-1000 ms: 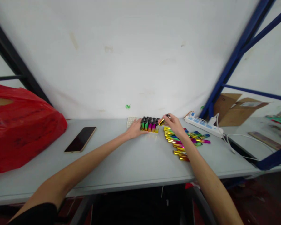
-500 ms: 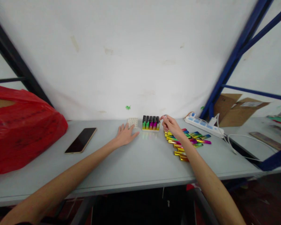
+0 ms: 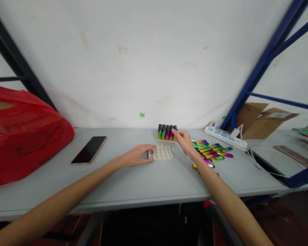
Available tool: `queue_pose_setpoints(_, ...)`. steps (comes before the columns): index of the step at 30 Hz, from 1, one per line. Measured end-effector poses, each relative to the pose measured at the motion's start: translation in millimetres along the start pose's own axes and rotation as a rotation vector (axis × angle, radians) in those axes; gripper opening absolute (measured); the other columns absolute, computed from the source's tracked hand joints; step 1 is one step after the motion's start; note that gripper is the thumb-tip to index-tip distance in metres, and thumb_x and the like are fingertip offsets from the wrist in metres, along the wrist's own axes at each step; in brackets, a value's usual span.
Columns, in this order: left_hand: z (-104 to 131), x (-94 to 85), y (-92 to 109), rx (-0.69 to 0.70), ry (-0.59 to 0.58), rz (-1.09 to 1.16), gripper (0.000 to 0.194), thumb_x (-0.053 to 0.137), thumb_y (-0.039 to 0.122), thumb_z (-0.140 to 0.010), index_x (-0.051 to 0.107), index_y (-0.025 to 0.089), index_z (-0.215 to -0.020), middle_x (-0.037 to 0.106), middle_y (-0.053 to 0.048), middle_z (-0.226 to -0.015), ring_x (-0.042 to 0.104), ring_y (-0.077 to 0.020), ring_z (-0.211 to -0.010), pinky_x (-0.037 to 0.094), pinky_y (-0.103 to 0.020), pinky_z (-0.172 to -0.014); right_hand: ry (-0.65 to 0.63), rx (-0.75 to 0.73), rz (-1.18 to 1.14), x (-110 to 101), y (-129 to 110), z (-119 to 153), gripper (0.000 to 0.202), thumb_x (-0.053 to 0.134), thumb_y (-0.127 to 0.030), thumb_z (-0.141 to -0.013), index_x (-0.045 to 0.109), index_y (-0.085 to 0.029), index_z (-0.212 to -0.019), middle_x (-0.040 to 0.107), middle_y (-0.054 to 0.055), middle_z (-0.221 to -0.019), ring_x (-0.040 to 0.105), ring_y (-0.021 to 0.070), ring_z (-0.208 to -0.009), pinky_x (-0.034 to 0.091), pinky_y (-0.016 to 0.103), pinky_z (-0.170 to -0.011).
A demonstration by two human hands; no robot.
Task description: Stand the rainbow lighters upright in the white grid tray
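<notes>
A white tray with round holes (image 3: 164, 152) lies flat on the grey table, and my left hand (image 3: 140, 155) grips its left edge between thumb and fingers. Behind it, near the wall, several colourful lighters with black tops (image 3: 166, 132) stand upright in rows in a second pale holder. My right hand (image 3: 184, 140) is at the right end of these rows, its fingers pressed together against the corner; whether it holds a lighter is hidden. To the right, partly behind my right forearm, a loose pile of shiny lighters (image 3: 212, 152) lies on the table.
A dark phone (image 3: 89, 150) lies at the left, beside a large red plastic bag (image 3: 28, 136). A white power strip (image 3: 225, 137) with cables lies back right, near an open cardboard box (image 3: 264, 121) and a blue metal frame (image 3: 256, 68). The table's front edge (image 3: 143, 205) runs below.
The holed tray has come forward and right from near the wall, with my left hand now gripping it. My right hand has moved slightly down, closer against the upright lighters.
</notes>
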State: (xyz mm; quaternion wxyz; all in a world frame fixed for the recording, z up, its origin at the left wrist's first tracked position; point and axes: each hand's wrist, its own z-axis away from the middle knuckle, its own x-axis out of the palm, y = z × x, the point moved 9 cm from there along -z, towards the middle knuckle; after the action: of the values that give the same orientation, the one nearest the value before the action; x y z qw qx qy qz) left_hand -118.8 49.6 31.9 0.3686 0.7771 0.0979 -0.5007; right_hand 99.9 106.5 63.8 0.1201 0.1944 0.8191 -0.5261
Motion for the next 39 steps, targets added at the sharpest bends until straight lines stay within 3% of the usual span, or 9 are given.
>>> queue_pose_setpoints(5, -11.6, 3.7, -2.0, 0.025, 0.043, 0.043, 0.067, 0.078, 0.052, -0.087, 0.057, 0.027, -0.145, 0.064, -0.009, -0.151, 0.062, -0.0325, -0.137, 0.043, -0.047, -0.122, 0.014, -0.07, 0.089, 11.2, -7.0, 6.6, 0.051, 0.049, -0.057, -0.091, 0.038, -0.025, -0.053, 0.036, -0.003, -0.053, 0.035, 0.0136, -0.056, 0.025, 0.03, -0.056)
queue_pose_setpoints(9, -4.6, 0.3, -20.0, -0.063, 0.136, -0.007, 0.091, 0.083, 0.064, -0.079, 0.051, 0.023, -0.153, 0.055, -0.013, -0.157, 0.052, -0.0368, -0.146, 0.038, -0.049, -0.127, 0.002, -0.098, 0.123, 16.6, -10.0, 9.7, 0.047, 0.047, -0.054, -0.09, 0.038, -0.025, -0.055, 0.039, -0.002, -0.055, 0.038, 0.0145, -0.059, 0.026, 0.03, -0.058)
queue_pose_setpoints(13, -2.5, 0.5, -33.2, -0.102, 0.112, -0.035, 0.08, 0.081, 0.07, -0.078, 0.066, 0.021, -0.139, 0.059, -0.014, -0.151, 0.056, -0.0374, -0.142, 0.041, -0.048, -0.125, -0.037, -0.092, 0.119, 21.4, -7.4, 11.3, 0.053, 0.047, -0.061, -0.094, 0.04, -0.024, -0.058, 0.041, -0.003, -0.056, 0.04, 0.0143, -0.059, 0.028, 0.03, -0.06)
queue_pose_setpoints(18, -4.7, -0.2, -29.1, -0.072, 0.101, -0.001, 0.071, 0.08, 0.07, -0.079, 0.072, 0.023, -0.132, 0.063, -0.013, -0.145, 0.062, -0.0355, -0.135, 0.045, -0.047, -0.122, -0.171, -0.14, 0.094, 32.5, -12.1, 16.8, 0.057, 0.046, -0.07, -0.1, 0.044, -0.024, -0.067, 0.047, -0.004, -0.059, 0.046, 0.0148, -0.06, 0.034, 0.028, -0.06)
queue_pose_setpoints(23, -4.4, 3.0, -24.2, -0.083, 0.119, 0.025, 0.071, 0.085, 0.069, -0.074, 0.074, 0.023, -0.128, 0.062, -0.012, -0.147, 0.061, -0.0353, -0.135, 0.044, -0.047, -0.122, -0.379, -0.267, 0.008, 53.2, -27.3, 28.6, 0.053, 0.035, -0.07, -0.106, 0.055, -0.024, -0.089, 0.064, 0.002, -0.083, 0.06, 0.0184, -0.076, 0.048, 0.029, -0.07)
queue_pose_setpoints(26, -4.5, 6.0, -22.1, -0.087, 0.126, 0.037, 0.072, 0.087, 0.068, -0.073, 0.074, 0.023, -0.128, 0.061, -0.013, -0.148, 0.06, -0.0351, -0.137, 0.043, -0.046, -0.123, -0.366, -0.391, 0.163, 57.4, -36.0, 32.9, 0.055, 0.039, -0.069, -0.106, 0.052, -0.024, -0.078, 0.061, 0.004, -0.082, 0.059, 0.0197, -0.08, 0.045, 0.03, -0.074)
queue_pose_setpoints(30, -5.2, 7.5, -21.4, -0.085, 0.129, 0.044, 0.07, 0.088, 0.066, -0.074, 0.075, 0.024, -0.128, 0.062, -0.012, -0.148, 0.06, -0.0349, -0.137, 0.043, -0.046, -0.123, -0.403, -0.332, 0.238, 62.1, -28.3, 32.5, 0.055, 0.043, -0.069, -0.106, 0.049, -0.024, -0.074, 0.059, 0.0, -0.067, 0.055, 0.0179, -0.065, 0.039, 0.029, -0.066)
queue_pose_setpoints(34, -5.8, 7.9, -22.3, -0.08, 0.125, 0.044, 0.07, 0.088, 0.066, -0.074, 0.075, 0.025, -0.129, 0.063, -0.012, -0.148, 0.06, -0.0347, -0.137, 0.043, -0.047, -0.123, -0.396, -0.27, 0.195, 61.4, -21.2, 29.2, 0.052, 0.05, -0.069, -0.104, 0.056, -0.024, -0.079, 0.071, 0.004, -0.074, 0.064, 0.0204, -0.068, 0.042, 0.029, -0.067)
queue_pose_setpoints(39, -6.3, 8.8, -21.7, -0.077, 0.108, 0.039, 0.074, 0.087, 0.067, -0.076, 0.073, 0.024, -0.134, 0.062, -0.013, -0.149, 0.059, -0.0348, -0.138, 0.043, -0.046, -0.123, -0.415, -0.369, 0.255, 71.6, -24.2, 30.0, 0.047, 0.056, -0.063, -0.105, 0.063, -0.021, -0.083, 0.072, 0.007, -0.08, 0.066, 0.0212, -0.076, 0.045, 0.03, -0.073)
